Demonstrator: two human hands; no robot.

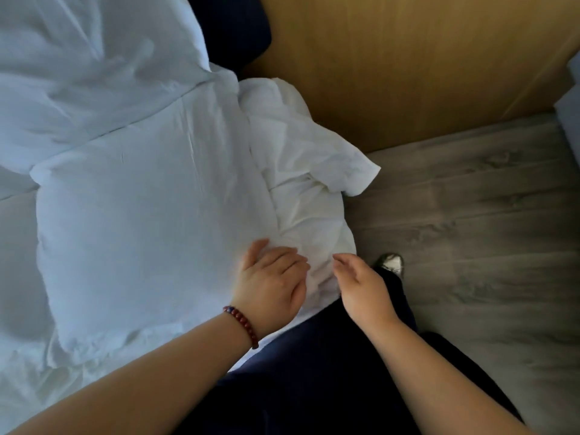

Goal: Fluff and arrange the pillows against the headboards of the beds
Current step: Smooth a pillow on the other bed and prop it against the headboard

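A large white pillow [147, 233] lies flat on the bed, its crumpled open end [307, 171] hanging over the bed's right edge. A second white pillow [81, 73] lies beyond it at the upper left, near the dark blue headboard [232, 29]. My left hand [271, 284], with a red bead bracelet on the wrist, rests with relaxed fingers on the near right corner of the large pillow. My right hand [361, 285] hovers just right of that corner with loosely curved fingers and holds nothing.
A wooden panel [408, 64] stands to the right of the headboard. Grey wood-look floor [470, 230] runs alongside the bed. My dark trousers and one shoe [390, 262] stand close to the bed edge. The white bedsheet [18, 262] shows at the left.
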